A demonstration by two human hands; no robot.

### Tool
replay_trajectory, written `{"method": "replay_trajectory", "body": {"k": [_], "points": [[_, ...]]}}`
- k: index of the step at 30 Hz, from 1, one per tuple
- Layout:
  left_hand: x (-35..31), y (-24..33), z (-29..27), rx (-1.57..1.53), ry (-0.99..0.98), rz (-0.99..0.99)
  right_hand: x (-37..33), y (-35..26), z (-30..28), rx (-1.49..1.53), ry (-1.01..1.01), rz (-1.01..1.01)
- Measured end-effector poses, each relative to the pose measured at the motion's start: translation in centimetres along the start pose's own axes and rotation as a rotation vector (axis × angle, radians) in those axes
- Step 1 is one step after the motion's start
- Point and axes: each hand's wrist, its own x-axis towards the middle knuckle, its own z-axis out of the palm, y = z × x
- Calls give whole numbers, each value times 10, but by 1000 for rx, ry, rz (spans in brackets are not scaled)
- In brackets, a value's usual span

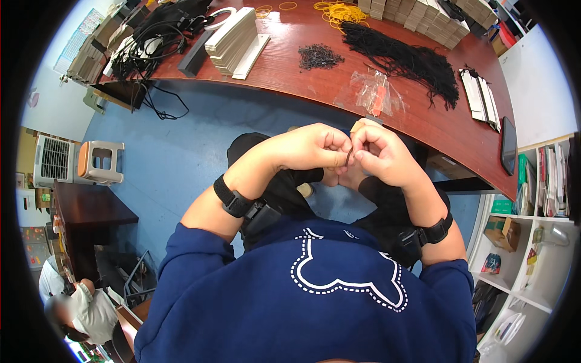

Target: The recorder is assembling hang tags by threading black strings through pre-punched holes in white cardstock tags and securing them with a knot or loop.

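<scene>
My left hand (319, 147) and my right hand (384, 156) meet in front of the table's near edge, above my lap. Both are closed, with thumbs and fingertips pinched together. Between them shows a short piece of thin dark cord (348, 158); the fingers cover the rest of it. Just beyond my right hand, a red-orange object (379, 98) lies in crinkled clear plastic. Farther back is a pile of small black pieces (319, 57). To its right spreads a long bundle of black cords (407, 60).
The reddish-brown table (290, 75) carries a stack of pale card strips (230, 42), yellow bands (339, 13), white strips (480, 100) and a phone (509, 145). White shelves (514, 260) stand at right. At left are a stool (101, 162) and a seated person (91, 311).
</scene>
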Motion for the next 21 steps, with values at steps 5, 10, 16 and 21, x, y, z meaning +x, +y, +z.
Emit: {"method": "replay_trajectory", "body": {"k": [5,10,16,21], "points": [[0,6,9,130,262,-14,-1,9,7,154,108,33],[-3,8,21,522,559,59,-5,-8,18,-328,309,35],[-7,4,21,-145,378,26,-7,-25,23,-596,343,-85],[-7,3,24,-191,387,51,-8,-28,25,-749,400,-167]]}}
